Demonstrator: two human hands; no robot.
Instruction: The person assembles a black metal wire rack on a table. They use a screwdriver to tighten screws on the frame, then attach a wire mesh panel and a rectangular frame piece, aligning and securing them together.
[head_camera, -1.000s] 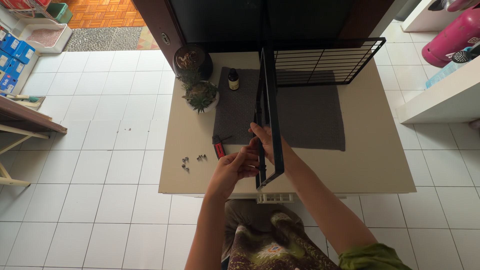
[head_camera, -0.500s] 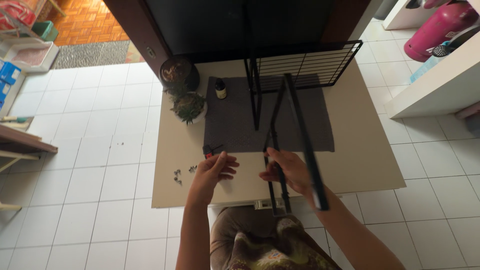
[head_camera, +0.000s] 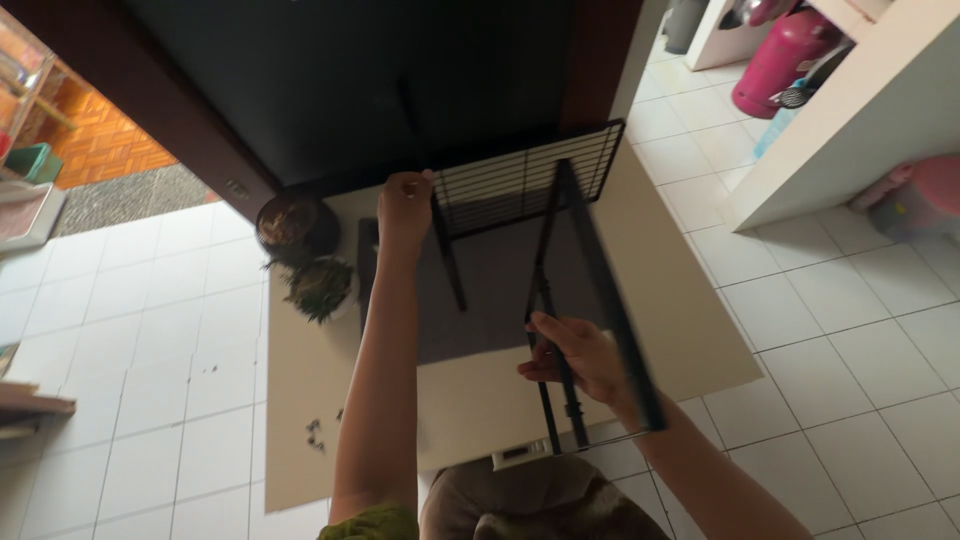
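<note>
1. Both hands are on a black wire rack (head_camera: 545, 250) that stands over the bench (head_camera: 690, 320), seen from the head camera looking down.
2. Left hand (head_camera: 404, 208): reaching far forward with the arm stretched out, fingers curled over the far left corner of the rack's grid panel (head_camera: 520, 180), closed on its edge.
3. Right hand (head_camera: 580, 355): near the body, fingers wrapped around a thin black bar (head_camera: 545, 300) of the rack's near side (the thumb side is hidden behind the bar, so how tight the hold is cannot be told exactly).
4. Rack position: the grid panel sits at the far side of the bench, tilted up towards the dark wall (head_camera: 380, 80); a framed side panel (head_camera: 610, 310) runs from it back towards the person and reaches past the bench's near edge. A leg (head_camera: 450, 255) hangs from the left corner down to a grey mat (head_camera: 490, 300).
5. Mat: lies flat in the middle of the bench, under the rack.
6. Left of the mat: a dark round pot (head_camera: 290, 222) at the far corner and, just beside it towards the person, a small green plant (head_camera: 320, 288).
7. Small dark bits (head_camera: 318, 435), likely screws, lie scattered on the near left part of the bench, well apart from both hands.
8. Floor: white tiles (head_camera: 850, 380) around the bench; to the right a white shelf (head_camera: 850, 110) with a pink flask (head_camera: 780, 60) behind it.
9. Bottom edge: the person's lap in brown cloth (head_camera: 530, 500).
</note>
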